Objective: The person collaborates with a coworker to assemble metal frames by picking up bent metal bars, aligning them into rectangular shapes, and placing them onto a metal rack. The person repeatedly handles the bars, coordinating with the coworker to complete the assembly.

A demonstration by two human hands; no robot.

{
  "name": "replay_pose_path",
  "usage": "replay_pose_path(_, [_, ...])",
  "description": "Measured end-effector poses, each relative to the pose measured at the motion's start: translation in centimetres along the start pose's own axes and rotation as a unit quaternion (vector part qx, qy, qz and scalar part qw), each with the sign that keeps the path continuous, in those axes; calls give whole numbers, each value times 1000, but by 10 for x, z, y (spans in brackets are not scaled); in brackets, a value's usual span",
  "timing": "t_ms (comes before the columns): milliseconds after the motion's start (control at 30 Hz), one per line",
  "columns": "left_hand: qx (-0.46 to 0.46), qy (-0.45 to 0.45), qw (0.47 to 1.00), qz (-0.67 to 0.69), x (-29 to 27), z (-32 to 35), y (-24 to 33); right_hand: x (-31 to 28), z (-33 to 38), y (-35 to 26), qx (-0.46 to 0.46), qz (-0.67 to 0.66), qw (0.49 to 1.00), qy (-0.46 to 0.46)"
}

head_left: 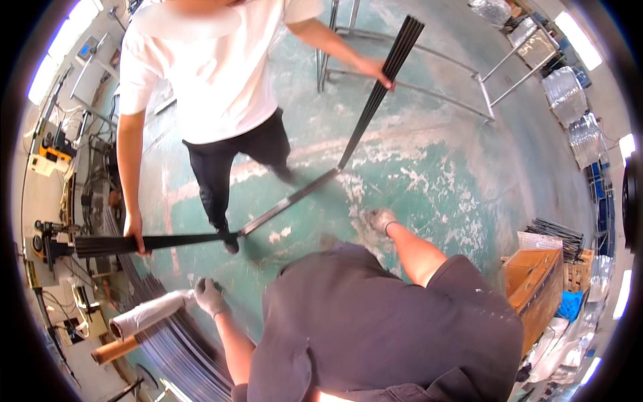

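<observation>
My left hand (211, 298), in a grey work glove, is at the end of a roll of clear plastic film (151, 313); I cannot tell whether they touch. Its fingers are loosely bent, with nothing visible in them. Out over the floor at the right, my gloved right hand (382, 221) has its fingers apart and holds nothing I can see. Facing me, a person in a white shirt (224, 80) grips long black strips, bundled and bent into a wide U. One bundle (161, 242) runs left, a middle length (291, 201) crosses low, and another bundle (385, 84) rises right.
Long dark strips (184, 342) lie stacked at the lower left, beside a brown cardboard tube (114, 350). A metal frame rack (422, 90) stands behind the person. Wooden boxes (536, 278) sit at the right, near silver-wrapped packs (586, 137). Machinery (57, 151) lines the left wall.
</observation>
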State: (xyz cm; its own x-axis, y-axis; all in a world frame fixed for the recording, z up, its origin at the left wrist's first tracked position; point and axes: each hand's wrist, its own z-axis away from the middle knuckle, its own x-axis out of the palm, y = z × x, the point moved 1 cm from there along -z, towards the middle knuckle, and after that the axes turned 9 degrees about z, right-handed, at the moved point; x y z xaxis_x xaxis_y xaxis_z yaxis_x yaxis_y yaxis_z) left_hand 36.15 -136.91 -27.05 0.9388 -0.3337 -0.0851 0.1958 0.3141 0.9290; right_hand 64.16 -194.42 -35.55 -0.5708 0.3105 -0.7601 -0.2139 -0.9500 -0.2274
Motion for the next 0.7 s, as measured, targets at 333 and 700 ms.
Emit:
replay_pose_path(333, [-25, -16, 999, -16, 11, 12, -16, 4, 11, 17, 37, -100, 994, -34])
replay_pose_path(700, [-32, -30, 992, -121, 62, 54, -1, -27, -18, 10, 40, 16, 993, -113])
